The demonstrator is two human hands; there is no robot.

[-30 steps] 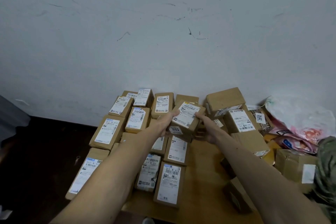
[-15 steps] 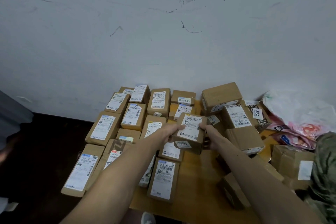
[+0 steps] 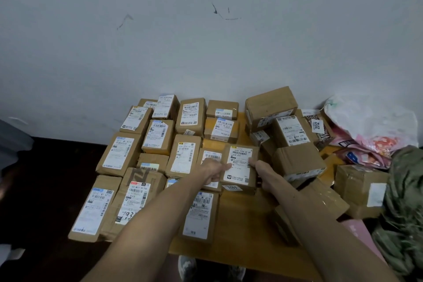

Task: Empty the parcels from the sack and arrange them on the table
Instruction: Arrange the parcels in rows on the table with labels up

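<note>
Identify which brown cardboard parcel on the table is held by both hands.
The brown cardboard parcel with the "5003" sticker on its near edge: left hand and right hand hold its sides; no other is held.

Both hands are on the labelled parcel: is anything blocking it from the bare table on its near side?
Nothing visible does. The left hand and right hand grip the parcel by its sides, and the table on its near side is bare. A taped box only flanks it on the right.
</note>
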